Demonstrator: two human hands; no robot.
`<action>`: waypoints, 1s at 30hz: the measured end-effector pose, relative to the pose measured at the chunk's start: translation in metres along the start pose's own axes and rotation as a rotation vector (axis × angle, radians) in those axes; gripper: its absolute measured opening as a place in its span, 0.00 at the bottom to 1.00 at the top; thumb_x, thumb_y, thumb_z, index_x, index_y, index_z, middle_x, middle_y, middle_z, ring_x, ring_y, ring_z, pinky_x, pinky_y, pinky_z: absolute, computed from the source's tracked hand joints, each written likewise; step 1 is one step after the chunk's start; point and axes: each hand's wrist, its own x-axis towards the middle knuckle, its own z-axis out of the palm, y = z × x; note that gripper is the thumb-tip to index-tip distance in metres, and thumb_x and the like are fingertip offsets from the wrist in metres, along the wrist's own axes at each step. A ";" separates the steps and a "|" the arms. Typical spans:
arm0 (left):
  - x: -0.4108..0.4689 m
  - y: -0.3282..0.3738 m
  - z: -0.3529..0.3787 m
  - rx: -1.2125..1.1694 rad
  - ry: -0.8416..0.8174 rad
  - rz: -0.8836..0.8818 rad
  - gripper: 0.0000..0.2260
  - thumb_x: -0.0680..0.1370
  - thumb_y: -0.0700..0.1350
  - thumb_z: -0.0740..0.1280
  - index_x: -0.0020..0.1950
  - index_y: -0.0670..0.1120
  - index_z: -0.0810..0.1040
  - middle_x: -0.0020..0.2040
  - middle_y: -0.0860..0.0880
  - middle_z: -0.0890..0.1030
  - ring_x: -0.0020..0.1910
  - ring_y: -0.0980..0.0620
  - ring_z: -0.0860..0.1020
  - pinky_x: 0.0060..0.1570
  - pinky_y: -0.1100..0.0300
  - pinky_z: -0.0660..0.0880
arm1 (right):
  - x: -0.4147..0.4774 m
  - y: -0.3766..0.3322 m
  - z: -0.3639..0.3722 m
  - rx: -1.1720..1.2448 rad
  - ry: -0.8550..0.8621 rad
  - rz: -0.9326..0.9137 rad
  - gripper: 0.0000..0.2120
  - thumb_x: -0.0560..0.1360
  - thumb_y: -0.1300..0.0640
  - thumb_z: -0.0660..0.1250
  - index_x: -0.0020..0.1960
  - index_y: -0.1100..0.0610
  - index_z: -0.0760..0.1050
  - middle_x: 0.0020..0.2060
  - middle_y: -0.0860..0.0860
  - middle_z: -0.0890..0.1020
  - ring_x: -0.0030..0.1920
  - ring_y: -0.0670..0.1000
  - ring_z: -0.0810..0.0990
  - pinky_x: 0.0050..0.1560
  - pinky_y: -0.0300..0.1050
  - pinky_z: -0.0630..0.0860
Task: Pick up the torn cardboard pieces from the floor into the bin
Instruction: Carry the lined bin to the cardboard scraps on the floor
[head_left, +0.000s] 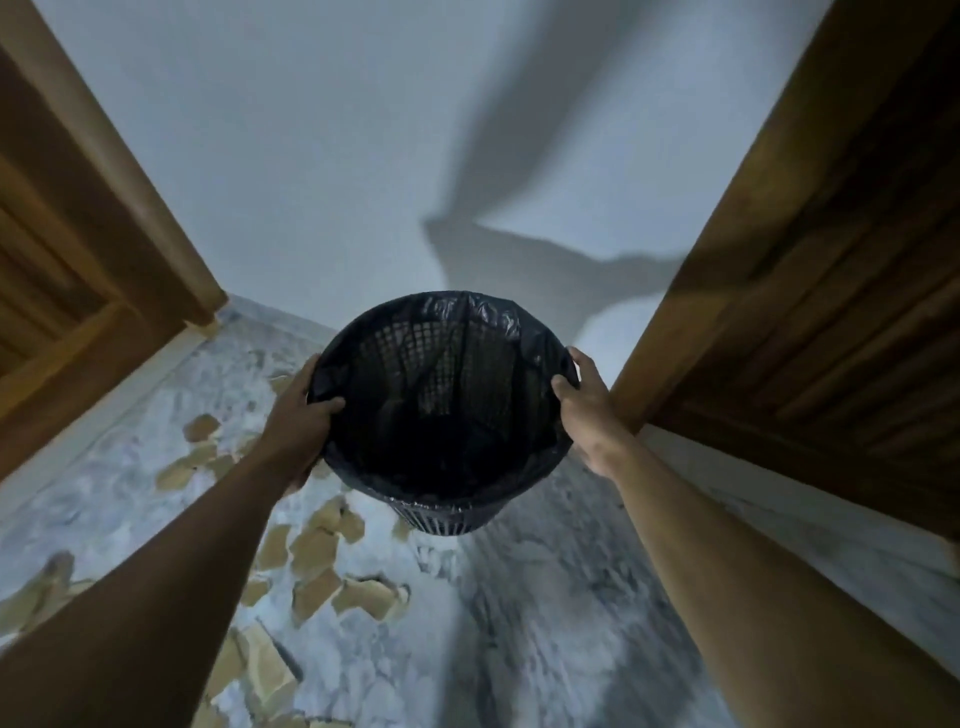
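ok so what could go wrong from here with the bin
The left hand and right hand grip the bin only at its rim, over the loose liner, which might slip. Cardboard pieces lie on the floor by its base; set down there, the bin could stand tilted on them.

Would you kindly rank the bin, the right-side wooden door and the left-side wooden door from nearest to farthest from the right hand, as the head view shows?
1. bin: its rim gripped by the right hand.
2. right-side wooden door: just right of it.
3. left-side wooden door: beyond the bin, far left.
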 end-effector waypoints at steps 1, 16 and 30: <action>0.024 -0.027 0.010 -0.001 -0.012 -0.006 0.28 0.79 0.27 0.58 0.69 0.54 0.75 0.65 0.47 0.80 0.63 0.44 0.78 0.64 0.44 0.75 | 0.018 0.028 0.001 0.009 0.020 0.017 0.23 0.86 0.56 0.56 0.79 0.42 0.59 0.72 0.51 0.71 0.69 0.55 0.73 0.71 0.58 0.71; 0.251 -0.348 0.158 0.031 -0.128 0.094 0.29 0.80 0.29 0.60 0.70 0.60 0.69 0.61 0.55 0.77 0.63 0.48 0.75 0.63 0.51 0.73 | 0.227 0.350 0.018 0.006 0.253 -0.087 0.27 0.86 0.58 0.55 0.82 0.44 0.53 0.79 0.48 0.61 0.77 0.54 0.64 0.76 0.51 0.63; 0.287 -0.365 0.165 0.054 -0.155 0.133 0.33 0.79 0.36 0.64 0.80 0.59 0.59 0.75 0.49 0.69 0.69 0.41 0.73 0.61 0.38 0.76 | 0.259 0.355 0.008 -0.092 0.213 -0.132 0.34 0.83 0.46 0.62 0.83 0.46 0.49 0.80 0.50 0.61 0.76 0.57 0.65 0.73 0.52 0.67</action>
